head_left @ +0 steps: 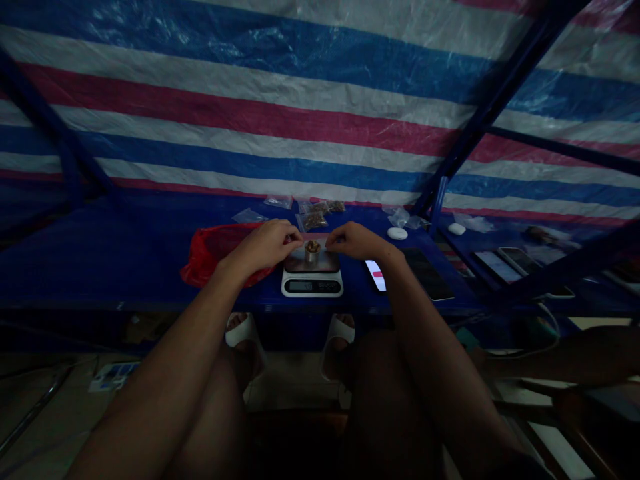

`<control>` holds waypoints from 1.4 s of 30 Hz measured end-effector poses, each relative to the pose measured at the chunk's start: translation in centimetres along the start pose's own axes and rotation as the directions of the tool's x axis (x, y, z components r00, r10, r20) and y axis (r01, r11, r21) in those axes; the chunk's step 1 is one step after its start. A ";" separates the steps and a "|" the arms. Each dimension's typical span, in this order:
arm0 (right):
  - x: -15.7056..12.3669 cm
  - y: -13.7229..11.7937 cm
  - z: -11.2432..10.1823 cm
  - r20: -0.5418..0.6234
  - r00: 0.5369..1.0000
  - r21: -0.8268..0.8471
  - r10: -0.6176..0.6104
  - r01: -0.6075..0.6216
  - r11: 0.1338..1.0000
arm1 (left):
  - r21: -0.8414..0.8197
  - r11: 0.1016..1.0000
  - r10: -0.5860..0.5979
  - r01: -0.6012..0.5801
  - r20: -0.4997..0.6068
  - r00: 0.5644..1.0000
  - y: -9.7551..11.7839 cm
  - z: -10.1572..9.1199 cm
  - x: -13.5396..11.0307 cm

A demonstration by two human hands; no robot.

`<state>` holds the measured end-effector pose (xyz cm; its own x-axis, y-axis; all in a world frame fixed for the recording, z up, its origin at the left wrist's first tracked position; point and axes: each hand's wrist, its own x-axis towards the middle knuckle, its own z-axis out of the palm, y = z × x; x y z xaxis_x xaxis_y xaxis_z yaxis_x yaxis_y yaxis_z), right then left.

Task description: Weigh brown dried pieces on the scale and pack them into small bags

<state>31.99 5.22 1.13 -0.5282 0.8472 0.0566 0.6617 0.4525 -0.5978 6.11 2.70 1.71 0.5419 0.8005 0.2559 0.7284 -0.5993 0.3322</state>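
Note:
A small white digital scale [312, 285] stands on a blue shelf [125, 260] in front of me. On its platform is a little metal cup [313, 250] holding brown bits. My left hand [267, 243] and my right hand [356, 241] are above the scale on either side of the cup. Both have fingers pinched on the ends of a small clear plastic bag [316, 239] stretched just behind the cup. The bag's contents are too dim to make out.
A red plastic bag [210, 253] lies left of the scale. Small clear packets [313, 219] with brown contents lie behind it. A lit phone [376, 275] and darker phones [430, 273] lie to the right, with small white cases [397, 233]. Striped tarpaulin [300, 100] hangs behind.

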 end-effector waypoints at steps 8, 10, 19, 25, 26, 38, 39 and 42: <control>-0.4 -2.4 -0.5 -0.114 0.982 0.192 -0.149 0.169 0.967 | -0.192 0.981 -0.001 -0.010 -0.057 0.998 1.0 -0.2 -0.1; -0.3 -2.7 -0.4 -0.105 0.983 0.206 -0.150 0.169 0.964 | -0.184 0.983 0.012 -0.022 -0.055 0.998 1.0 -0.1 0.0; 0.1 -2.8 0.2 -0.101 0.982 0.252 -0.160 0.181 0.951 | -0.191 0.982 0.002 -0.009 -0.037 0.999 0.6 0.1 -0.1; 0.1 -2.7 0.2 -0.116 0.979 0.196 -0.169 0.190 0.962 | -0.234 0.972 -0.005 -0.006 -0.048 0.999 0.8 0.1 -0.3; 0.1 -2.6 0.2 -0.118 0.979 0.188 -0.166 0.186 0.964 | -0.241 0.971 -0.006 -0.007 -0.051 0.999 0.9 0.1 -0.3; -0.1 -0.9 -0.2 -0.170 0.983 0.122 -0.069 0.091 0.988 | 0.089 0.964 -0.232 0.252 -0.190 0.954 -1.5 -3.4 -2.6; -0.1 -0.7 -0.2 -0.162 0.985 0.115 -0.054 0.073 0.991 | 0.155 0.945 -0.252 0.288 -0.216 0.943 -2.2 -3.5 -2.8; -0.2 -0.4 0.0 -0.149 0.989 0.097 -0.021 0.036 0.995 | 0.305 0.842 -0.374 0.445 -0.264 0.889 -4.3 -3.6 -3.5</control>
<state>31.85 4.87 1.39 -0.4569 0.8696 0.1873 0.5878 0.4532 -0.6702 -0.41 2.47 2.67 0.0983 0.9342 0.3429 0.9824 -0.1462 0.1167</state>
